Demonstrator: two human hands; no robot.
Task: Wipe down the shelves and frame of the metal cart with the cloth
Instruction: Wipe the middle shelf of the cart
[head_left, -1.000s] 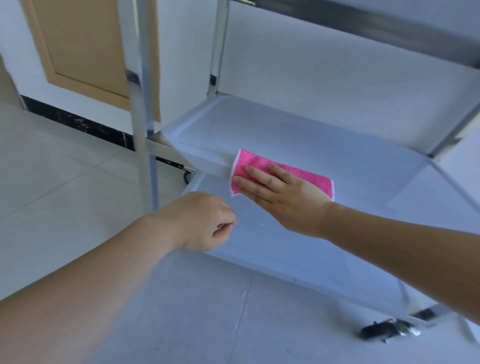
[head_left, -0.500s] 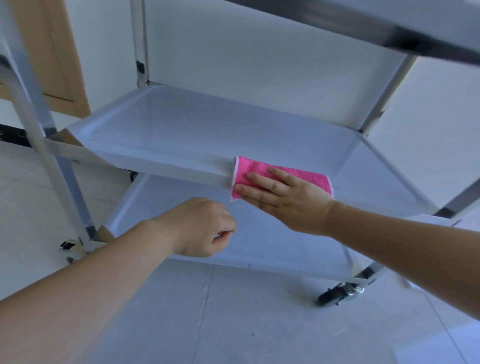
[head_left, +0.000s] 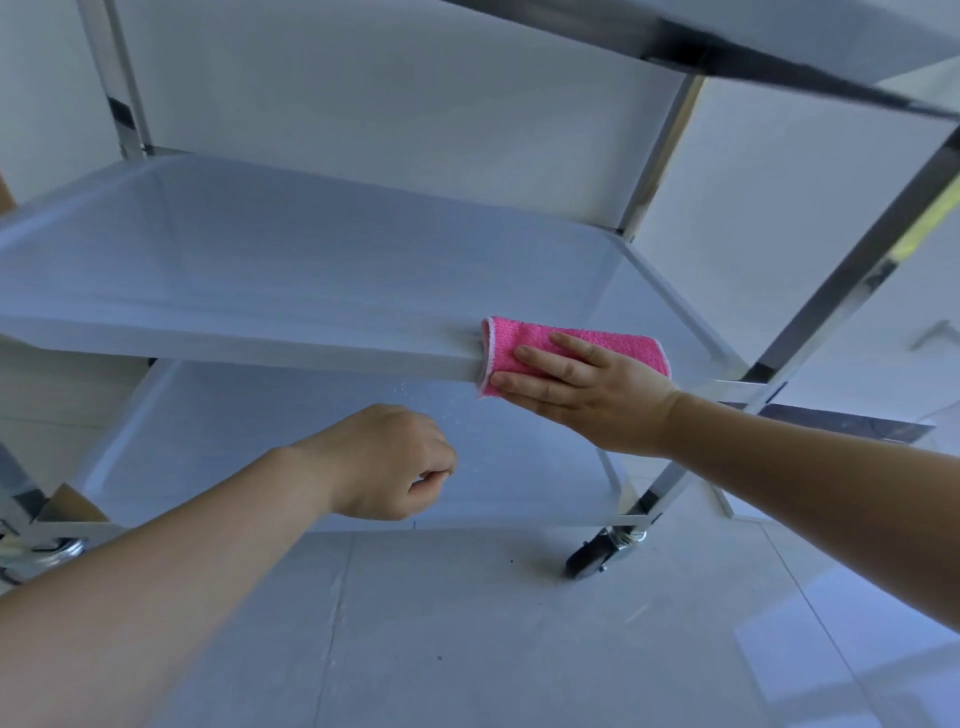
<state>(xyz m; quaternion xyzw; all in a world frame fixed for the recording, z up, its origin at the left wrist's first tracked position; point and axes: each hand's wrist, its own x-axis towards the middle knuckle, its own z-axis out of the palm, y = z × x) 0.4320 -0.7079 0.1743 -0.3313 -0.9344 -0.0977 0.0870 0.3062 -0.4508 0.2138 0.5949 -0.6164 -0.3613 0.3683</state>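
Your right hand (head_left: 587, 395) lies flat, fingers straight, pressing the pink cloth (head_left: 524, 345) over the front rim of the metal cart's middle shelf (head_left: 291, 270), toward its right end. The cloth is folded down across the rim's edge, part on top, part on the front face. Your left hand (head_left: 387, 462) hovers in front of the lower shelf (head_left: 260, 426), fingers loosely curled and holding nothing, well apart from the cloth. A black caster (head_left: 592, 558) at the cart's front right post (head_left: 841, 280) rests on the pale tiled floor (head_left: 493, 649).
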